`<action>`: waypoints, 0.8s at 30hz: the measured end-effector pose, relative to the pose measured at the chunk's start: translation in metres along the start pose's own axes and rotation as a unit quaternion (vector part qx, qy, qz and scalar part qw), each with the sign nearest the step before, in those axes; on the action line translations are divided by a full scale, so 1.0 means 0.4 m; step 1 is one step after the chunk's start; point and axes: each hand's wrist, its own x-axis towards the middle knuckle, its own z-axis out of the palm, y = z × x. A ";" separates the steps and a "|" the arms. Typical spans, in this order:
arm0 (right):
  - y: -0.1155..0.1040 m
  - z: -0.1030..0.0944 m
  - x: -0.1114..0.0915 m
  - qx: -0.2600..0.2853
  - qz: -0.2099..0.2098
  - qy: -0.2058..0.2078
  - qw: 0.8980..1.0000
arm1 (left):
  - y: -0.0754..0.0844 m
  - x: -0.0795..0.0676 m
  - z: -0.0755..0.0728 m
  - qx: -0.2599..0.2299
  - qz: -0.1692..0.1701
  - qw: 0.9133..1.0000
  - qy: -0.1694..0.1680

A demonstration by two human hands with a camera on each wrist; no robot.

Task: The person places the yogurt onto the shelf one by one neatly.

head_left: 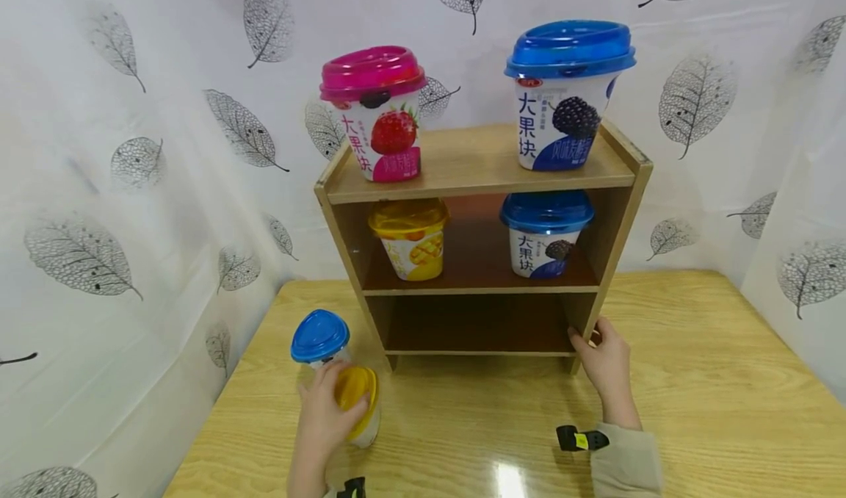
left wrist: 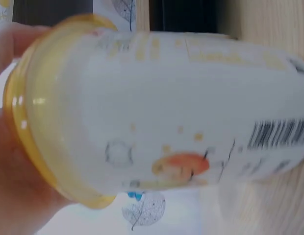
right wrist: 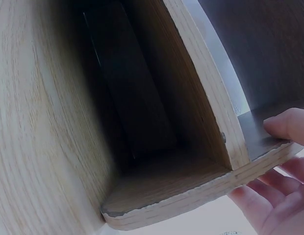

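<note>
My left hand [head_left: 322,406] grips a yellow-lidded yogurt cup [head_left: 358,391] by its lid, at the left front of the table. In the left wrist view the white body of the cup [left wrist: 157,107] fills the middle, showing a small fruit print and a barcode. Just behind that hand stands a blue-lidded yogurt cup [head_left: 320,336], partly covered by the fingers. On the other side, my right hand [head_left: 606,362] holds the lower right side panel of a small wooden shelf [head_left: 485,290]. In the right wrist view its thumb lies inside the panel [right wrist: 191,196], with the other fingers outside.
A pink-lidded strawberry cup [head_left: 375,116] and a blue-lidded blackberry cup [head_left: 562,98] stand on the shelf's top. Below them, on the middle board, are a yellow-lidded cup [head_left: 411,237] and another blue-lidded cup [head_left: 546,233]. Leaf-patterned curtain [head_left: 165,211] surrounds the wooden table [head_left: 476,417].
</note>
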 end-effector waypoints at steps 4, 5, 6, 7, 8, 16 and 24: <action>-0.002 -0.001 -0.002 -0.004 0.002 0.000 1.000 | 0.006 -0.016 -0.013 0.013 -0.029 0.999 0.026; -0.002 -0.001 -0.002 -0.005 0.002 0.000 1.000 | 0.010 -0.021 -0.017 0.020 -0.047 0.998 0.033; -0.002 -0.002 -0.002 -0.006 0.002 0.001 1.000 | 0.013 -0.025 -0.021 0.028 -0.067 0.997 0.039; -0.001 -0.001 -0.002 -0.006 0.003 0.001 1.000 | 0.018 -0.030 -0.026 0.038 -0.088 0.995 0.041; -0.002 -0.001 -0.002 -0.007 0.003 0.002 1.000 | 0.022 -0.034 -0.030 0.047 -0.110 0.992 0.041; 0.005 0.004 -0.002 -0.006 -0.002 0.011 1.000 | 0.033 -0.051 -0.041 0.085 -0.190 0.978 0.018; 0.007 0.005 0.001 -0.011 0.001 0.006 1.000 | 0.027 -0.051 -0.035 0.062 -0.199 0.978 0.007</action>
